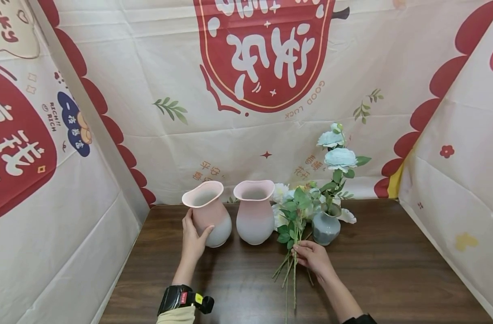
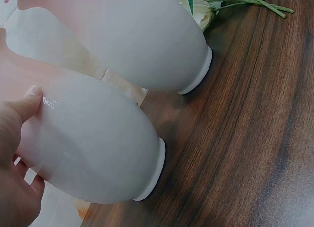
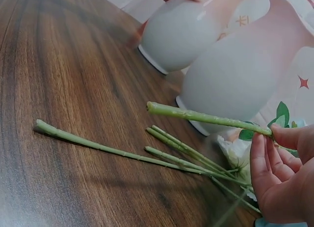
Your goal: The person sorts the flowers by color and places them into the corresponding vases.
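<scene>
My left hand point(image 1: 193, 241) holds the left pink-and-grey vase point(image 1: 212, 218), thumb on the near side and fingers around its left side. In the left wrist view the vase's foot point(image 2: 153, 175) is close over the wood. A matching vase point(image 1: 255, 220) stands just to the right. My right hand point(image 1: 314, 258) pinches a green flower stem point(image 3: 211, 119) between thumb and fingers, its cut end pointing out over the table. More loose stems point(image 3: 117, 148) lie beneath it, near the leaves point(image 1: 296, 204) and pale blossoms point(image 1: 279, 216).
A small blue-grey vase point(image 1: 326, 228) at the right holds light blue flowers point(image 1: 340, 158) that rise high. All stand on a dark wooden table point(image 1: 392, 270). A printed cloth point(image 1: 165, 148) hangs behind the table, with more cloth along both sides.
</scene>
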### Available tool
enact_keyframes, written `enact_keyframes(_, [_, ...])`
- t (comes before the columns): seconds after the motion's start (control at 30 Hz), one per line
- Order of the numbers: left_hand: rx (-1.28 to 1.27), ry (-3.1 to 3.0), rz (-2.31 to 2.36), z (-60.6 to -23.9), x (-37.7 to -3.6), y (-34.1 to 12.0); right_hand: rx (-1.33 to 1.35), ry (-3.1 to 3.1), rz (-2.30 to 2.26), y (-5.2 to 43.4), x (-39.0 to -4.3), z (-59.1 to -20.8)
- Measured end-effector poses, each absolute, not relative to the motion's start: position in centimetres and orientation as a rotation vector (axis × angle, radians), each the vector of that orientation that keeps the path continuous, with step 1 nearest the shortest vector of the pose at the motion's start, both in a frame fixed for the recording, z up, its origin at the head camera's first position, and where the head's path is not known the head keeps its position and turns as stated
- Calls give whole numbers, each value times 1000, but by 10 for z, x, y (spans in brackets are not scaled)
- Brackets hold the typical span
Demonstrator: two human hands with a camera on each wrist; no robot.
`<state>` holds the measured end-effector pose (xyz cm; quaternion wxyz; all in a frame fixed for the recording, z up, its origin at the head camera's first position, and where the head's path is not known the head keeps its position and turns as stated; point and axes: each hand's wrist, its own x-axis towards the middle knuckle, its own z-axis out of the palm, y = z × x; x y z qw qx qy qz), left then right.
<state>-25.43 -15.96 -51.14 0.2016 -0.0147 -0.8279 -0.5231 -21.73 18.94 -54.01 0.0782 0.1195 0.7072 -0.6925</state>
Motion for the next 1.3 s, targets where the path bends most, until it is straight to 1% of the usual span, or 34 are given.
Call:
enact_keyframes(0.87, [-53, -2281, -1443, -516, -256, -159, 232, 2259, -2080, 183, -211, -518])
enact_keyframes(1.3, [-51, -2290, -1442, -515, -256, -160, 163, 2290, -2082, 182, -215, -507])
